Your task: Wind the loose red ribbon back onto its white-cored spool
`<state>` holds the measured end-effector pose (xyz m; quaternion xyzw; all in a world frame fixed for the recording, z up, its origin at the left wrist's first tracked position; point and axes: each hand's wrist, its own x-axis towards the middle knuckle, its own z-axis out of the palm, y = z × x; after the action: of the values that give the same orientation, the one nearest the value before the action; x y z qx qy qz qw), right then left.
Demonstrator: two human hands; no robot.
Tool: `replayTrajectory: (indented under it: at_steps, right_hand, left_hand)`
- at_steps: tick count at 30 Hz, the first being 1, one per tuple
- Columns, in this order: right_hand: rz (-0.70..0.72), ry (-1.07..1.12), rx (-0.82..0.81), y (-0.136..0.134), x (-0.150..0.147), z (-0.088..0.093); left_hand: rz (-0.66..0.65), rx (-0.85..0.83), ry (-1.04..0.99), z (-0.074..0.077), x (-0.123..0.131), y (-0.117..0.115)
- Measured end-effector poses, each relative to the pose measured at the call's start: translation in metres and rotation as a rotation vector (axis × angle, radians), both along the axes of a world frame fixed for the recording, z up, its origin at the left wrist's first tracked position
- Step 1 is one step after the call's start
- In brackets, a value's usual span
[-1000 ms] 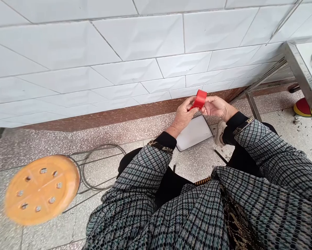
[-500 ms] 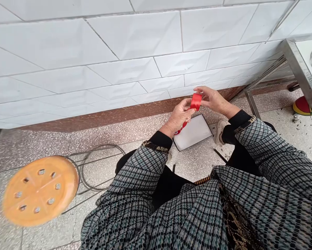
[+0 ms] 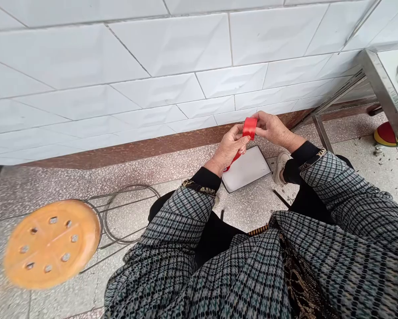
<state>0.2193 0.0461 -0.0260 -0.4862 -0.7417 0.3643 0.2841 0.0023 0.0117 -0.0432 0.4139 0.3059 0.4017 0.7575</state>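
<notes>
A shiny red ribbon (image 3: 249, 128) forms a wide band between my two hands, above the floor near the wall. My left hand (image 3: 228, 148) is closed on its left side, thumb along the front. A red strip (image 3: 232, 162) of the same colour hangs below my left palm. From the right, my right hand (image 3: 272, 127) has bent fingers and thumb closed at the ribbon's right edge; its fingertips are partly hidden behind the band. Below the hands, a shallow white tray-like panel with a dark rim (image 3: 247, 170) lies on the floor.
An orange round stool seat with holes (image 3: 52, 243) and wire legs (image 3: 129, 212) lies tipped at left. White tiled wall (image 3: 172, 44) rises in front. A metal-framed table (image 3: 384, 84) stands at right, with a red and yellow object (image 3: 385, 134) beneath. Scraps litter the floor.
My right hand's fingers have curled in closer to the ribbon; its upper finger was stretched out over the band before. The left hand has hardly moved.
</notes>
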Motion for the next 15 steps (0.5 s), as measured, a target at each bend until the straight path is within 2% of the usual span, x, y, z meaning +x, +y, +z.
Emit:
replayTrajectory:
  at_steps: [5, 9, 15]
  right_hand:
    - [0.076, 0.112, -0.043, 0.000, 0.001, 0.009]
    - [0.115, 0.078, -0.146, 0.000, 0.004, 0.020]
    - [-0.056, -0.071, -0.058, 0.006, 0.012, 0.029]
  left_hand:
    - [-0.027, -0.005, 0.005, -0.003, 0.000, 0.001]
    - [-0.046, -0.026, 0.023, -0.002, 0.001, -0.002]
    - [0.160, -0.039, 0.137, 0.003, 0.006, 0.000]
